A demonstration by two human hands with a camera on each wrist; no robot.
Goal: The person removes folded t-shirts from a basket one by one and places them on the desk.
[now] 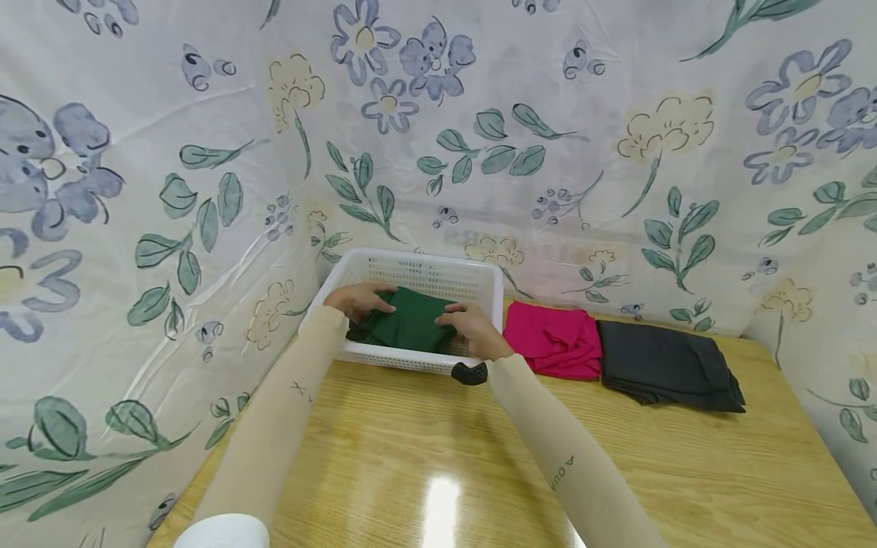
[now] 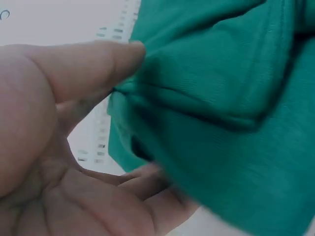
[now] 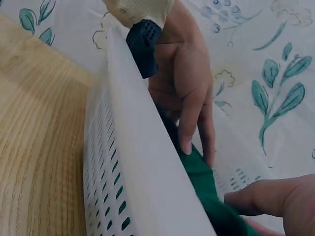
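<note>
A folded piece of green cloth point(image 1: 413, 320) lies in a white plastic basket point(image 1: 404, 367) with slotted walls. At the cloth's left side, my left hand point(image 1: 361, 301) pinches its edge; in the left wrist view the thumb point(image 2: 106, 61) lies over the fabric and the fingers point(image 2: 157, 189) reach beneath it. My right hand point(image 1: 474, 329) holds the right edge from over the basket's front right corner. In the right wrist view the right thumb point(image 3: 261, 196) meets the cloth point(image 3: 202, 179), with the fingers below mostly hidden.
To the right of the basket, a crumpled pink cloth point(image 1: 553, 340) and a folded black cloth point(image 1: 666, 365) lie side by side on the wooden table point(image 1: 384, 441). Floral curtains point(image 1: 438, 198) rise behind and at both sides. A black device point(image 1: 469, 373) sits at the right wrist.
</note>
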